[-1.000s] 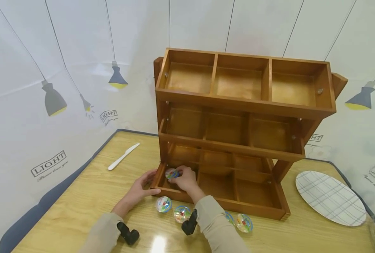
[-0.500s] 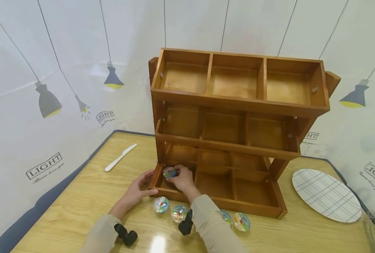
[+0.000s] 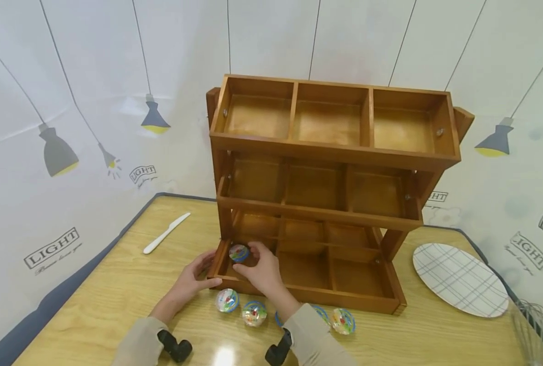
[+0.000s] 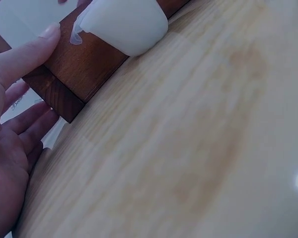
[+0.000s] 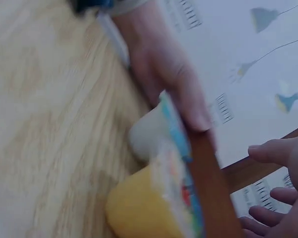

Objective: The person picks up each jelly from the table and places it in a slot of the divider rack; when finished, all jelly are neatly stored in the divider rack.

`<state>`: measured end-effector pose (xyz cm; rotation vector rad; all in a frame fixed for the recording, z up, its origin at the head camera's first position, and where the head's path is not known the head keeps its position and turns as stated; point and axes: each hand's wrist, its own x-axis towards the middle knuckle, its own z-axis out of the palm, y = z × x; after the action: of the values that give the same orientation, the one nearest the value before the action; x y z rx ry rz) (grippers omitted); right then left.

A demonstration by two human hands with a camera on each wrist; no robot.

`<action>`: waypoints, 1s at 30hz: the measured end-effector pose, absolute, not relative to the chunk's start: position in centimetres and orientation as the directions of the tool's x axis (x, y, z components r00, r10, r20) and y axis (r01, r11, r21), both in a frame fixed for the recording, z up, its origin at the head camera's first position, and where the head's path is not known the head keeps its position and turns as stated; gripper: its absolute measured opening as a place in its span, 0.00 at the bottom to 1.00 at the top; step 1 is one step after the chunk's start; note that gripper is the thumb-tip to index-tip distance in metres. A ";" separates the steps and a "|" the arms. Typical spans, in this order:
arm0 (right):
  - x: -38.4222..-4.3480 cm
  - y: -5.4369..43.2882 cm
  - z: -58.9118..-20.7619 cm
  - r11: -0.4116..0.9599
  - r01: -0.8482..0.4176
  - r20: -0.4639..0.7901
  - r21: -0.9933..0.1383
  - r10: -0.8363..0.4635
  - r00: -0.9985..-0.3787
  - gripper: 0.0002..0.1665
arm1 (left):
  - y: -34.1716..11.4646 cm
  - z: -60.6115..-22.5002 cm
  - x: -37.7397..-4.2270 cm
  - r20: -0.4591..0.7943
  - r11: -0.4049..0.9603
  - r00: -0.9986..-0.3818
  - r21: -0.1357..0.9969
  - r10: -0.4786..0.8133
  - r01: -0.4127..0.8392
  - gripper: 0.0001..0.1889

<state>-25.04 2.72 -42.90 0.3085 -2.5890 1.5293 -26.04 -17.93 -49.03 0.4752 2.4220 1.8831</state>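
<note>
A three-tier wooden rack point(image 3: 317, 296) stands on the table. My left hand point(image 3: 186, 284) holds its lower left front corner, thumb on the front board and fingers along the outer side. A small jelly cup point(image 3: 238, 252) with a printed foil lid sits in the bottom tier's left compartment. Right beside it is my right hand point(image 3: 264, 272), fingers spread apart and holding nothing. In front of the rack several more jelly cups line up, among them a white cup point(image 4: 129, 25) and a yellow cup point(image 5: 144, 203); my right forearm partly hides some.
A white knife point(image 3: 166, 234) lies to the left of the rack. On the right are a checked oval plate point(image 3: 459, 279) and a wire whisk point(image 3: 532, 325). The rack's upper tiers overhang the back of the bottom tier.
My right hand has let go of the jelly cup in the left compartment and drawn slightly back from it. The left hand keeps its place on the rack; the head view has shifted a little.
</note>
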 end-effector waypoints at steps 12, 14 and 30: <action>-20.7 13.0 -41.1 0.200 -0.265 0.214 -0.943 -0.245 -0.946 0.25 | -17.9 -49.1 -26.2 0.139 0.219 -0.959 0.956 0.247 0.195 0.38; -20.0 15.4 -41.6 0.235 -0.326 0.258 -0.916 -0.278 -0.925 0.22 | -18.0 -49.1 -26.1 0.139 0.217 -0.957 0.956 0.254 0.197 0.39; -16.0 24.4 -46.9 0.438 -0.237 0.107 -0.867 -0.302 -0.947 0.31 | -18.0 -49.1 -26.0 0.141 0.224 -0.956 0.954 0.259 0.201 0.39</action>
<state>-15.95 24.42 -46.89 0.5097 -2.7169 1.6224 -26.02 -18.04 -49.06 0.4551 2.4196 1.8739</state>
